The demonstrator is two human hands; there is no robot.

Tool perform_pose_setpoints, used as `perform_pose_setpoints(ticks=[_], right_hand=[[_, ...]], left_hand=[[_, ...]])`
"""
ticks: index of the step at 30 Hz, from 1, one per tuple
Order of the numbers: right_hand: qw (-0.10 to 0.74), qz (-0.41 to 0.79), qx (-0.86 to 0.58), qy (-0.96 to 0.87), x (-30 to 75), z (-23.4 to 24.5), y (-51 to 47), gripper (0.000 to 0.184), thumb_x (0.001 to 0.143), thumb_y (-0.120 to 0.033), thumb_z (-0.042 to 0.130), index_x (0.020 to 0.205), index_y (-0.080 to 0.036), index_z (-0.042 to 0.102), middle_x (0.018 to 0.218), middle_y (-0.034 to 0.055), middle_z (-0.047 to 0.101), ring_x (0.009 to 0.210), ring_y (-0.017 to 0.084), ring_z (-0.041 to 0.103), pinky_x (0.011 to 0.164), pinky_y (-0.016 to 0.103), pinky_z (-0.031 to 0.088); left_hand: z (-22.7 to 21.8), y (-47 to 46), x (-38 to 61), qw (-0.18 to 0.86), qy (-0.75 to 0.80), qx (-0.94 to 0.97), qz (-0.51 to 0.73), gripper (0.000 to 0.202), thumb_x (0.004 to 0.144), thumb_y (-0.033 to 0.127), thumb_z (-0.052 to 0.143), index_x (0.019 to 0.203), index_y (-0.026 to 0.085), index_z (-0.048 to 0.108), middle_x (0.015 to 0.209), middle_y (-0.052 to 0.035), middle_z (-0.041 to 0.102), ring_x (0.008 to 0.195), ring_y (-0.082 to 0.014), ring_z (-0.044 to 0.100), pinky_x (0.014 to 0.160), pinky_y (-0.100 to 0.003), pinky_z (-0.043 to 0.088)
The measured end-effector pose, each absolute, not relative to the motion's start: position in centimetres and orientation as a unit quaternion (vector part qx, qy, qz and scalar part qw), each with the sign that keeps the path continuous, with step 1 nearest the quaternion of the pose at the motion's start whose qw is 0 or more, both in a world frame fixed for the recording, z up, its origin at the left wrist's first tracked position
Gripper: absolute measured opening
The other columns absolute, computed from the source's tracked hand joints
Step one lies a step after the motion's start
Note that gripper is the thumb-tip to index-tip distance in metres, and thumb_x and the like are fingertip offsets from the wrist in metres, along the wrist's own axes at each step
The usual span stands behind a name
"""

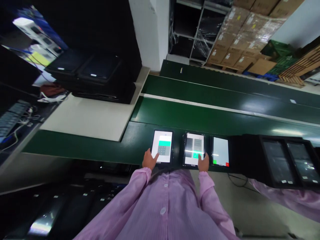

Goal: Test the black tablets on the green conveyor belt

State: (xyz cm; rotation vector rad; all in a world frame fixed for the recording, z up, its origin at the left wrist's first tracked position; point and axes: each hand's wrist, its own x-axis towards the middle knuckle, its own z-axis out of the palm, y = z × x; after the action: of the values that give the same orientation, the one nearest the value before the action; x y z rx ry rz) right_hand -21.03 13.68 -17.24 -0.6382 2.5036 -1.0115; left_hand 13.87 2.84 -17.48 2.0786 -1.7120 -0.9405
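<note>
- Left hand [150, 160], thumb and fingers apart, at the left tablet [163, 138], left of the middle tablet [189, 156]; right hand [204, 163], likewise spread, at the middle tablet's right edge.
- Best tapped lightly, I'd judge — frames steady.
- Dark green tabletop [140, 135] under the middle tablet; cartons [233, 46] far beyond it.

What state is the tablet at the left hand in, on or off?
On: the tablet by the left hand has a lit, mostly white screen with a green band.
</note>
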Motion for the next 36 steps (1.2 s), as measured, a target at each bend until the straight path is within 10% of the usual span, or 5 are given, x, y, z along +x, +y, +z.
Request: perform_pose_setpoints(ticks=[30, 36], right_hand=[[0.192, -0.321, -0.226, 0.9, -20.4, -15.2, 13.2, 0.104, 0.073, -0.074, 0.066, 0.149, -0.004, 0.049, 0.152, 0.0275, 0.052, 0.142, 0.044, 0.047, 0.119, 0.053, 0.036], [0.192, -0.307, -0.198, 0.911, -20.8, -14.8, 13.2, 0.068, 0.095, -0.05, 0.033, 0.146, -0.011, 0.056, 0.147, 0.0205, 0.06, 0.134, 0.037, 0.057, 0.113, 0.05, 0.042]], left_hand=[[-14.2, 2.0, 10.7, 0.027, -0.595, 0.759, -0.262, 0.099, 0.092, 0.073, 0.051, 0.156, -0.001, 0.032, 0.145, -0.0292, 0.053, 0.131, -0.0424, 0.055, 0.103, -0.048, 0.048], [-14.2, 2.0, 11.1, 0.022, -0.601, 0.752, -0.272, 0.098, 0.093, 0.071, 0.051, 0.156, 0.0, 0.031, 0.146, -0.0292, 0.052, 0.132, -0.0431, 0.055, 0.104, -0.049, 0.048]])
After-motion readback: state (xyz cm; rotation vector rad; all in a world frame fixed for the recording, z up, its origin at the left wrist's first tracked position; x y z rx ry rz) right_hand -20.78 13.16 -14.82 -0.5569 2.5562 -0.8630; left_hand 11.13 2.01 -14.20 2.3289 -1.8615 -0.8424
